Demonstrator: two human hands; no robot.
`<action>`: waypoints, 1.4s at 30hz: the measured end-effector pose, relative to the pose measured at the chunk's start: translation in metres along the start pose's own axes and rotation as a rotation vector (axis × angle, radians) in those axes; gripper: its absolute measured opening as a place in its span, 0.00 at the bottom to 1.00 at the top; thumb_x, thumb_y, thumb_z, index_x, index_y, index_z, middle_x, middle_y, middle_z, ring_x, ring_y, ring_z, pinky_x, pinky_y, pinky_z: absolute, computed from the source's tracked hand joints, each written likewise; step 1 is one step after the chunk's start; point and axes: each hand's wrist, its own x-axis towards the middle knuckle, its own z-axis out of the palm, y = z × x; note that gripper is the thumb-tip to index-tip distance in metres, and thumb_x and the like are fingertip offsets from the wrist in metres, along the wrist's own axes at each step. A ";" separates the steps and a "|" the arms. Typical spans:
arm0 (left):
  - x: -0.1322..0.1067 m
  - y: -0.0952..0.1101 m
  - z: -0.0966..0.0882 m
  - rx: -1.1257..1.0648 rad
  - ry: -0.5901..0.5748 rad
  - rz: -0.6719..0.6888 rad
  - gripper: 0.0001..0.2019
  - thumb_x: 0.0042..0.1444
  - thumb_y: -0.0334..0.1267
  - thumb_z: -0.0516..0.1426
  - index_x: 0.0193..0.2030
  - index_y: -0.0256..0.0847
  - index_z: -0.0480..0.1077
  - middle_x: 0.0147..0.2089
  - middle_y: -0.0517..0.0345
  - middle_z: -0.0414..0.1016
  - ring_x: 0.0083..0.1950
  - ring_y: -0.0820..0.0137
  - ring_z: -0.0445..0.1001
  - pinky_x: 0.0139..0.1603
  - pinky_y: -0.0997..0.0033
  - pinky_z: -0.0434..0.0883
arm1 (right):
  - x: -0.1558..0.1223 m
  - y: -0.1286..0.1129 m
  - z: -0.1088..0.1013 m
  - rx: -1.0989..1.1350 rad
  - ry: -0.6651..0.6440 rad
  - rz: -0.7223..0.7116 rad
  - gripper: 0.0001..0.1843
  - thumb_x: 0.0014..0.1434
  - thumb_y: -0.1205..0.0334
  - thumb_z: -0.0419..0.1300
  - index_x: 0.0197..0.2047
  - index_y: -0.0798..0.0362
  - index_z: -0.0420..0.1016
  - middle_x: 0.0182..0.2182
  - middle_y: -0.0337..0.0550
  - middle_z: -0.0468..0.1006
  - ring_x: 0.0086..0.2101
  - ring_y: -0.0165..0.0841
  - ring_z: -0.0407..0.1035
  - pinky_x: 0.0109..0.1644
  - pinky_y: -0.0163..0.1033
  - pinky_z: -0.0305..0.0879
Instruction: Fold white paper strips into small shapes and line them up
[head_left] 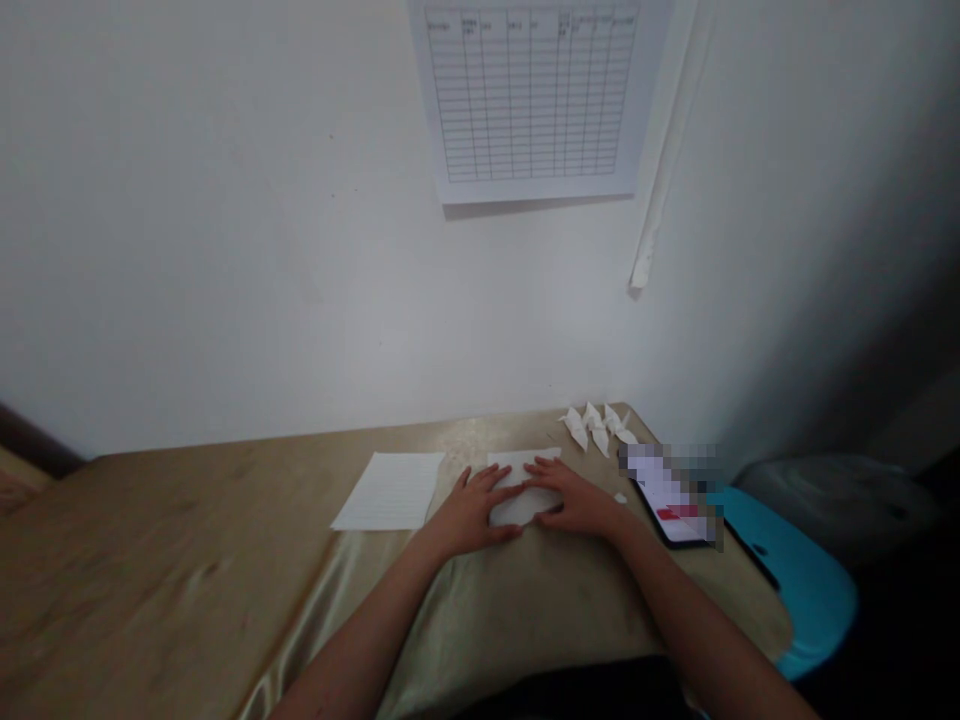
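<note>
A small white sheet of paper lies on the table between my hands. My left hand rests on its left side, fingers spread. From the right, my right hand lies on the same sheet with its fingers apart. The fingertips of both hands come close together near the sheet's middle, and the hands cover much of it. To the left lies a stack or sheet of lined white paper, touched by neither hand.
Three folded white paper cranes stand at the table's back right. Near them lies a tablet or phone with a lit, partly blurred screen. A turquoise chair is at the right edge. A printed chart hangs on the wall.
</note>
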 end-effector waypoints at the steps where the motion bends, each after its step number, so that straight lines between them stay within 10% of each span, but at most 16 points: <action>1: 0.000 0.001 -0.001 0.006 0.007 0.000 0.34 0.57 0.59 0.60 0.70 0.63 0.58 0.76 0.54 0.52 0.76 0.52 0.50 0.74 0.36 0.42 | 0.000 -0.001 0.000 0.015 0.014 -0.001 0.28 0.53 0.56 0.69 0.58 0.46 0.75 0.66 0.47 0.65 0.69 0.45 0.51 0.73 0.58 0.46; 6: -0.001 0.002 -0.005 -0.007 0.049 -0.018 0.24 0.62 0.56 0.56 0.62 0.53 0.71 0.73 0.51 0.61 0.74 0.56 0.57 0.73 0.40 0.48 | -0.001 -0.003 -0.001 0.045 0.108 0.056 0.09 0.58 0.54 0.64 0.38 0.50 0.80 0.58 0.46 0.76 0.65 0.43 0.60 0.70 0.53 0.55; 18: 0.012 -0.012 0.001 -0.068 0.259 -0.190 0.14 0.67 0.46 0.52 0.41 0.42 0.76 0.42 0.55 0.82 0.45 0.64 0.78 0.71 0.48 0.55 | 0.005 -0.012 -0.009 -0.015 0.270 0.231 0.13 0.61 0.50 0.61 0.43 0.50 0.76 0.41 0.44 0.81 0.42 0.39 0.74 0.50 0.44 0.69; 27: 0.012 -0.018 0.009 -0.177 0.425 -0.232 0.16 0.58 0.34 0.59 0.54 0.41 0.69 0.48 0.52 0.76 0.48 0.63 0.75 0.55 0.58 0.71 | 0.002 -0.015 -0.010 -0.101 0.291 0.187 0.20 0.56 0.62 0.64 0.53 0.51 0.71 0.49 0.45 0.75 0.49 0.39 0.70 0.56 0.45 0.66; 33: 0.007 -0.025 0.008 -0.071 0.274 -0.068 0.11 0.65 0.42 0.56 0.50 0.49 0.78 0.62 0.53 0.73 0.63 0.61 0.69 0.67 0.53 0.61 | 0.002 -0.014 -0.011 -0.184 0.253 0.136 0.04 0.57 0.60 0.65 0.36 0.50 0.80 0.48 0.46 0.74 0.48 0.39 0.70 0.56 0.45 0.66; 42: -0.003 -0.018 -0.003 0.100 0.156 -0.029 0.22 0.63 0.53 0.57 0.63 0.58 0.69 0.69 0.54 0.67 0.69 0.57 0.63 0.71 0.44 0.53 | 0.000 -0.010 -0.013 -0.224 0.261 0.143 0.14 0.57 0.49 0.67 0.42 0.47 0.83 0.48 0.46 0.76 0.49 0.40 0.70 0.59 0.46 0.65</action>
